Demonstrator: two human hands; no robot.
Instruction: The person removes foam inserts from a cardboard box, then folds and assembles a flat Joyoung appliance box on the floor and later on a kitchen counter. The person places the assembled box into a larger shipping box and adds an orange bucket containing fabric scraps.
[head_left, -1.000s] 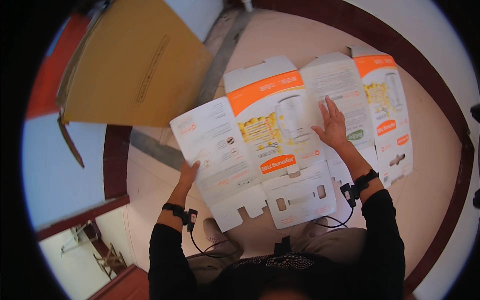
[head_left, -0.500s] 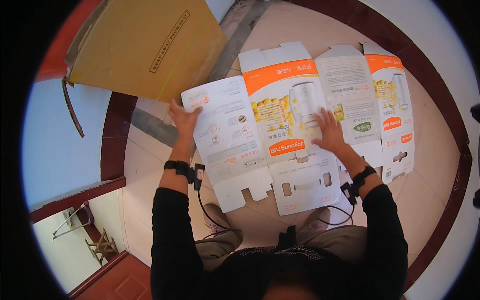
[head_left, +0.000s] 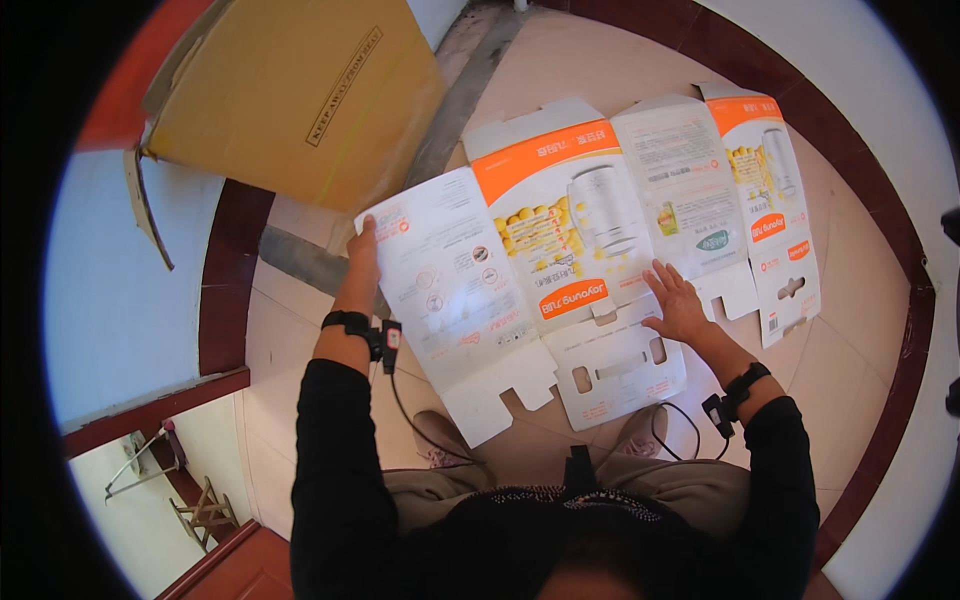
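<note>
A flattened cardboard box (head_left: 545, 225), white and orange with printed pictures of yellow beans and a jug-like appliance, is spread over the tiled floor before me. Its left panel (head_left: 450, 265) is tilted, with the outer edge raised. My left hand (head_left: 363, 250) pinches that edge near its far corner, thumb on top and fingers hidden beneath. Over the box's middle, my right hand (head_left: 682, 306) has its fingers spread near the lower part of the panels. Whether the right palm presses on the card I cannot tell. Flaps with cut-outs stick out toward my feet.
A large brown carton (head_left: 290, 100) stands at the far left, a torn strip (head_left: 148, 210) hanging from it. Dark red skirting (head_left: 840, 130) curves along the wall on the right. Two cables run from my wristbands past my shoes (head_left: 440, 445). A wooden stool (head_left: 207, 512) is at lower left.
My left hand has closed on the left panel's edge and lifted it. My right hand has moved slightly right and nearer to me. The box has shifted a little left.
</note>
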